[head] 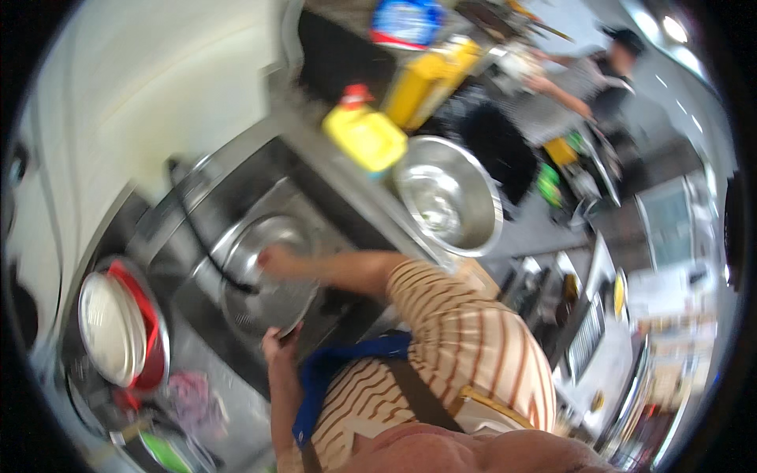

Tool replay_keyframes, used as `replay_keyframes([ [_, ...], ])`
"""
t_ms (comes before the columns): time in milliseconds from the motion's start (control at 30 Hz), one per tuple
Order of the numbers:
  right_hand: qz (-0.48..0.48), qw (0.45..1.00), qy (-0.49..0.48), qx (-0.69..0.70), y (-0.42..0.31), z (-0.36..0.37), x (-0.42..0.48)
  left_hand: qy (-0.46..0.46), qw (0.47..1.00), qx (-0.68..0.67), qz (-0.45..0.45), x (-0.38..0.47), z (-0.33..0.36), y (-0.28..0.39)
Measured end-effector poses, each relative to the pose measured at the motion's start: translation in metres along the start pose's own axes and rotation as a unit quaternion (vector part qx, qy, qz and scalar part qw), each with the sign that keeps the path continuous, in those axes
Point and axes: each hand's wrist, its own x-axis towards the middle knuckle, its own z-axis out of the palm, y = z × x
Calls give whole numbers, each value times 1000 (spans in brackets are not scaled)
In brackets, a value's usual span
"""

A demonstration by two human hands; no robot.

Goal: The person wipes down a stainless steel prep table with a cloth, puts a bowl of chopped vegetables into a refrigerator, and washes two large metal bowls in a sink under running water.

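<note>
A round stainless-steel bowl (pixel 269 304) sits tilted in the metal sink (pixel 337 219) before me. My left hand (pixel 281 344) grips its near rim, fingers curled over the edge. Inside the bowl is my right hand (pixel 278 263), close to the inner wall and blurred; whether it holds something does not show. A thin black faucet spout (pixel 201 239) reaches across the sink, and its tip ends over the bowl.
On the right ledge stand a large steel bowl (pixel 482 207), a yellow jug with a red cap (pixel 366 139) and a yellow tin (pixel 429 83). White plates (pixel 109 331) and a red basin (pixel 155 355) lean at the left, near a pink cloth (pixel 192 399). Another person (pixel 609 77) works farther off.
</note>
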Motion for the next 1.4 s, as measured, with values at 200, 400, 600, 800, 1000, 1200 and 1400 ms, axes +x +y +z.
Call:
replay_keyframes([
  [200, 250, 695, -191, 646, -48, 63, -48, -79, 986, 135, -49, 42, -42, -8],
  [400, 234, 690, 16, 685, -65, 14, -18, -97, 987, 70, -110, 21, 8, -19],
  [600, -90, 961, -58, 255, -25, 32, -58, -89, 987, 121, 64, -28, 56, -16],
  [800, 100, 968, 206, -107, 26, -80, -142, 76, 958, 200, 190, -66, 24, 16],
  [1000, 321, 690, -94, 643, 30, -58, -190, 24, 984, 133, 113, -104, -20, 13],
  [1200, 180, 943, 37, 276, -4, -68, -161, 89, 989, 91, 76, -35, -62, -16],
  [1400, -61, 920, 216, -320, -33, -100, -175, -12, 976, 154, 156, -54, 51, -14],
])
